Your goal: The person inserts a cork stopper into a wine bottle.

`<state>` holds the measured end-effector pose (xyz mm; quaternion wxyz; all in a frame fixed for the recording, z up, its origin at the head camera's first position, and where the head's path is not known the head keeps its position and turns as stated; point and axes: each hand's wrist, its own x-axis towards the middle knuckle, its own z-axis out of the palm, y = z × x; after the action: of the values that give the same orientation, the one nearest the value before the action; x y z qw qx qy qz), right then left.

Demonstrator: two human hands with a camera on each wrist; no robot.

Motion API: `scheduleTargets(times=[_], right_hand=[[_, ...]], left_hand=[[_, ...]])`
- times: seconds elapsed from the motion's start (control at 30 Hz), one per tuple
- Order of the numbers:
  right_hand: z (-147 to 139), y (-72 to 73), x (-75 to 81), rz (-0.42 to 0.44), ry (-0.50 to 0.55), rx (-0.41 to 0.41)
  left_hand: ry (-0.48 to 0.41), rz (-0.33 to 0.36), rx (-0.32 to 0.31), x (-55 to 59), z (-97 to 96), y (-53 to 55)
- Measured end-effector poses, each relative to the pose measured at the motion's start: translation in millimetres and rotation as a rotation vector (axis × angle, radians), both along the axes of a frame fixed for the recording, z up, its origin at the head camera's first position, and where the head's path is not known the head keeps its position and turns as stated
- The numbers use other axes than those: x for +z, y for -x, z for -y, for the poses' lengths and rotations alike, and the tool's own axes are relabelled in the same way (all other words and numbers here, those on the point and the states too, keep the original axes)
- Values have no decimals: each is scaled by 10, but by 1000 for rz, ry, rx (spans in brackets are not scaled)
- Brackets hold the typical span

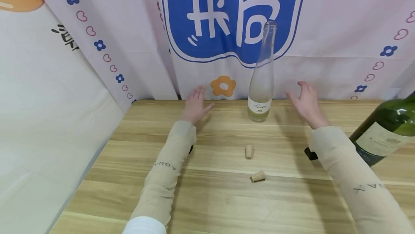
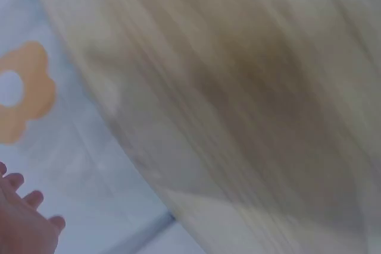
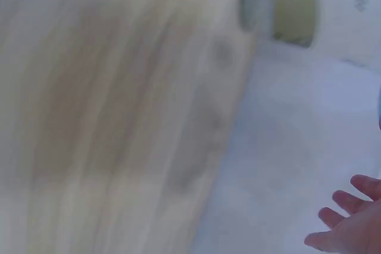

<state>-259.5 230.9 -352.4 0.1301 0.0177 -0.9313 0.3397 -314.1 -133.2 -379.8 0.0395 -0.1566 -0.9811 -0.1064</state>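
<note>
A clear glass bottle [image 1: 261, 79] with a white label and no stopper in its mouth stands upright near the table's back edge. To its left, my left hand [image 1: 195, 107] is held with fingers spread, apart from the bottle. On the other side my right hand [image 1: 306, 106] is also spread and touches nothing I can see. Two corks lie on the table in front of the bottle: one cork [image 1: 248, 152] closer to it, another cork [image 1: 258, 176] nearer to me. In the wrist views, the left hand [image 2: 27, 221] and right hand [image 3: 351, 221] show loose, empty fingers.
A large green wine bottle [image 1: 386, 133] stands at the right, partly behind my right sleeve. Behind the wooden table [image 1: 220, 198] hangs a printed curtain [image 1: 337, 28]. A white surface [image 1: 48, 126] lies beyond the table's left edge.
</note>
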Motion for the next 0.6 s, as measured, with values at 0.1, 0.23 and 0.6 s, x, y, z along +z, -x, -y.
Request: scheduleTargets(times=[0.1,0.23,0.6], right_hand=[[77,-4,86,-25,88,20],[189,-11,184,-63,175,50],[454,57,303,-157,389,238]], left_hand=[[-72,36,-47,39,-157,6],[-213,110,-86,106,-394,-10],[-520,251,-193,147,-917,-71]])
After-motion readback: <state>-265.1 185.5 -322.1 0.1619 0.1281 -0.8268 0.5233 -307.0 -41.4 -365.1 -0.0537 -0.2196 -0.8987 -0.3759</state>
